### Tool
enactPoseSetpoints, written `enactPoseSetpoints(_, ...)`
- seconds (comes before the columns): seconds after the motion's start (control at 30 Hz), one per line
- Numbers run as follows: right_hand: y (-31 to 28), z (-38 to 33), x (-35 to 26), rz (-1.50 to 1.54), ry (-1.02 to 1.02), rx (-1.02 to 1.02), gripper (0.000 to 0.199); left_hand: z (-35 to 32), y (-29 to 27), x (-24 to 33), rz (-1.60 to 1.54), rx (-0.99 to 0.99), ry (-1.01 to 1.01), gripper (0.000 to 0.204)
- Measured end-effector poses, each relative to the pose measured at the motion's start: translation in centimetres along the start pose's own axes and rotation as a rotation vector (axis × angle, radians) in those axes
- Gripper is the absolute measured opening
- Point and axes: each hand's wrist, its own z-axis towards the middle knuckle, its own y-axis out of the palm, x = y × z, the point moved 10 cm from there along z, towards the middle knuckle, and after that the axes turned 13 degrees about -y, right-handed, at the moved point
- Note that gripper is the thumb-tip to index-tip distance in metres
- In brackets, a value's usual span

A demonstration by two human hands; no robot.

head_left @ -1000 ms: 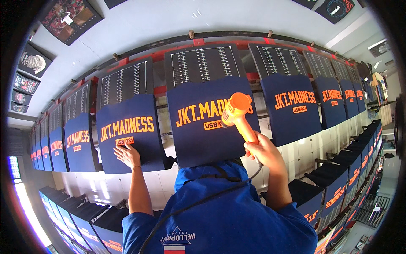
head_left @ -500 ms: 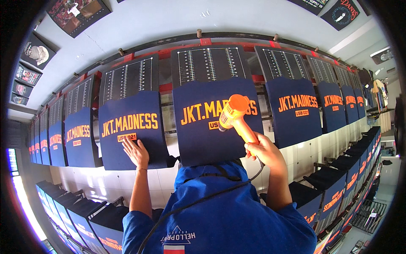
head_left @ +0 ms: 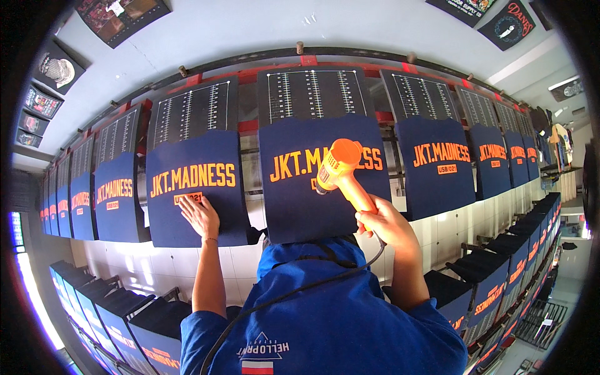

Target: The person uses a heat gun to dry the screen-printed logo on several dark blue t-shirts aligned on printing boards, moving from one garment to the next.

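Note:
My right hand [head_left: 389, 223] is wrapped round the handle of an orange heat gun [head_left: 345, 169]. The gun is held above a navy shirt [head_left: 287, 212] with orange lettering, and its nozzle points down and left over the print. A black cord [head_left: 300, 289] runs from the handle across my blue clothing. My left hand [head_left: 201, 217], fingers stretched out, lies flat on a second navy shirt [head_left: 169, 225] to the left, just at the small orange box below its lettering. Each shirt is spread on a black board [head_left: 312, 94] marked with white scales.
More shirt-covered boards stretch left and right in a curved row, such as the shirt [head_left: 431, 194] at right. Behind them run a dark rail [head_left: 250, 57] and red supports. Another row of boards [head_left: 494, 281] stands on the near side. Printed posters [head_left: 59, 65] hang on the wall.
The heat gun has shifted slightly left over the shirt, its nozzle now further left on the print. My left hand stays nearly in place on the other shirt.

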Motion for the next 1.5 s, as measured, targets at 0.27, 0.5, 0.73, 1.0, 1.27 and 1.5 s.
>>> enactPoseSetpoints(0.27,1.1,0.5,-0.4,-0.045,0.023,-0.026,0.041,3.1,0.4,-4.1,-0.003,-0.008,-0.123,0.069)
enactPoseSetpoints(0.5,1.7,1.1,-0.3,-0.047,-0.044,-0.029,0.031,3.0,0.7,-4.5,0.030,-0.003,-0.198,0.068)
enactPoseSetpoints(0.73,2.1,1.9,-1.0,-0.052,-0.057,-0.027,0.031,0.9,-0.1,-2.6,-0.029,-0.003,-0.143,0.064)
enactPoseSetpoints(1.0,2.2,1.4,-0.3,-0.115,0.002,-0.083,0.036,-1.5,-0.6,-0.3,-0.017,0.000,-0.055,0.061)
enactPoseSetpoints(1.27,0.3,0.5,-1.0,-0.179,-0.026,-0.071,0.035,-2.5,-0.9,0.3,-0.033,0.030,-0.031,0.059)
enactPoseSetpoints(1.5,-8.2,-0.1,-1.1,0.022,-0.077,0.025,0.032,-4.4,-0.7,2.1,-0.072,0.067,0.012,0.058)
